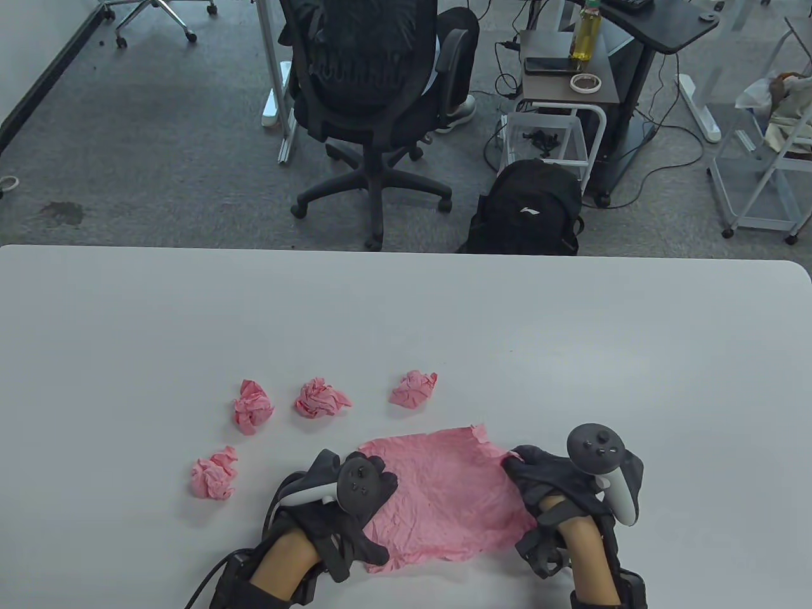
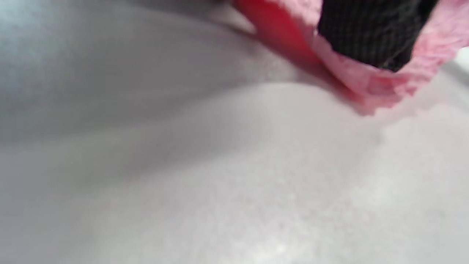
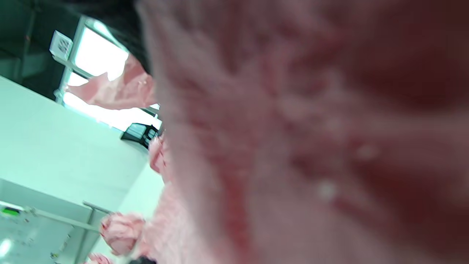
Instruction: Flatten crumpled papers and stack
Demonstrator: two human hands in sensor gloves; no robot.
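Observation:
A wrinkled pink sheet point(image 1: 447, 495) lies spread out near the table's front edge. My left hand point(image 1: 366, 501) grips its left edge. In the left wrist view the sheet's edge point(image 2: 366, 86) curls up off the table around a dark fingertip point(image 2: 366, 33). My right hand point(image 1: 528, 477) holds the right edge with curled fingers, and the sheet point(image 3: 311, 128) fills most of the blurred right wrist view. Several crumpled pink balls lie beyond and to the left: one point(image 1: 216, 472) front left and three point(image 1: 254, 406) point(image 1: 320, 398) point(image 1: 413, 388) in a row.
The white table point(image 1: 571, 355) stretches wide to the back and right. Beyond its far edge, on the floor, stand an office chair point(image 1: 368, 95), a black backpack point(image 1: 530, 209) and a small cart point(image 1: 564, 82).

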